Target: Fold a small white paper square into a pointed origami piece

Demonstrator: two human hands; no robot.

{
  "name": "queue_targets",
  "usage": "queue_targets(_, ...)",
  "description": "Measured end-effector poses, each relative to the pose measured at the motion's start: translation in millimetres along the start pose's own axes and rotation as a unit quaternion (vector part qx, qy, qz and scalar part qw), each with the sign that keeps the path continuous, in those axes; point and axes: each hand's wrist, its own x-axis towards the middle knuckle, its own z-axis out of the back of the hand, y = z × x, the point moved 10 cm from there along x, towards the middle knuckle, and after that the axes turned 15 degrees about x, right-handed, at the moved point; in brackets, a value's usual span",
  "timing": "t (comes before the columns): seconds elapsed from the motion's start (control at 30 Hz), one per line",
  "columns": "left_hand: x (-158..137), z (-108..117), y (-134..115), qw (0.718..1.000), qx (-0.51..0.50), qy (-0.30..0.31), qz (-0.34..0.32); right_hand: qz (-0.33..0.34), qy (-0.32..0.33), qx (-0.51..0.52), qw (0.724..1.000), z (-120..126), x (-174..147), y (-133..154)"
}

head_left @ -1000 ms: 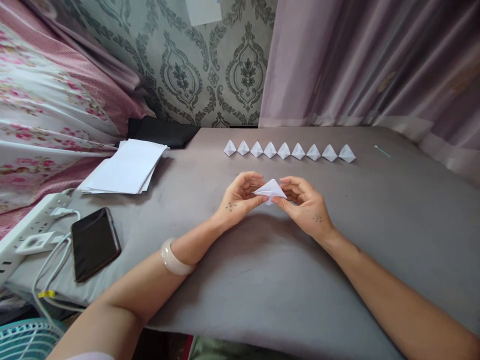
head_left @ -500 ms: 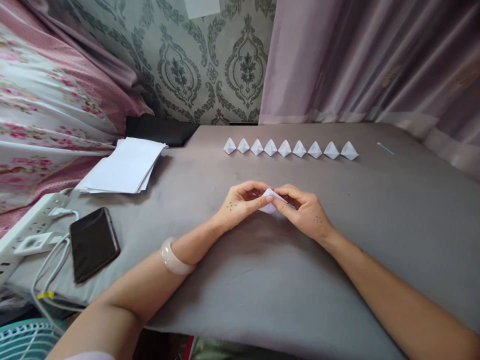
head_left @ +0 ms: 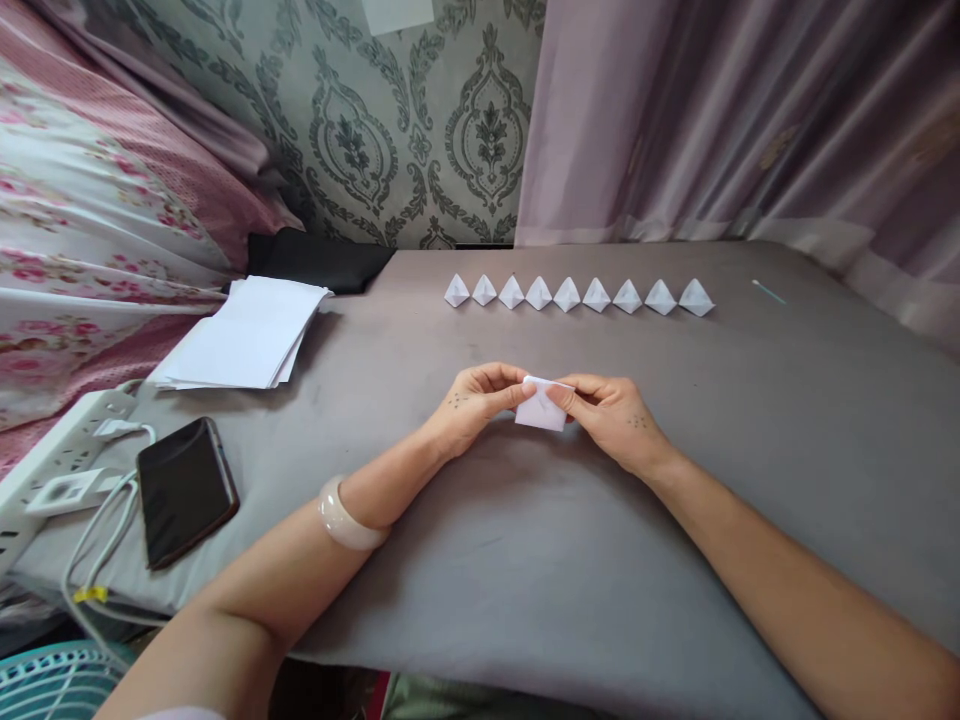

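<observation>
"Head view first: where's the folded paper (head_left: 538,414)?"

"Between your two hands, over the grey tabletop (head_left: 487,570); whether its lower edge touches the surface can't be told from here. You have it as a small, roughly square white piece, slightly tilted."

"And your grip?"

"Both hands grasp it. Your left hand (head_left: 466,408) pinches its upper left corner, thumb in front; your right hand (head_left: 619,420) lays its thumb on the upper right of the face — the fingers behind are partly hidden from you."

"What lies beyond your hands?"

"Nine folded white pieces (head_left: 567,295) in a row, each pointed at the top, close side by side. Well off to their right you have a thin stick (head_left: 769,291)."

"To your left?"

"A stack of white sheets (head_left: 244,335) — and nearer you, a dark phone (head_left: 186,492) with a white power strip (head_left: 64,445) near it. A pale bangle (head_left: 346,518) circles your left arm."
</observation>
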Motion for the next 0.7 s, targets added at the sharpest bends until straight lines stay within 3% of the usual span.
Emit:
queue_targets(0.2, 1, -8, 17, 0.996, 0.043, 0.052, 0.063, -0.063, 0.012, -0.002, 0.998, 2, 1, -16)
queue_targets(0.33, 2, -1, 19, 0.996, -0.040, 0.005, 0.086, -0.078, -0.011, 0.113, 0.990, 2, 2, -20)
queue_targets(0.47, 1, -3, 19, 0.993, -0.059, 0.007, 0.098, -0.052, -0.028, 0.106, 0.993, 6, 3, -15)
queue_targets(0.63, -3, -12, 22, 0.990, 0.080, 0.067, 0.100, -0.006, -0.017, -0.018, 1.000, 10, 2, 0)
queue_targets(0.7, -4, -13, 22, 0.985, 0.122, 0.072, 0.096, -0.003, -0.012, -0.013, 1.000, 10, 2, 2)
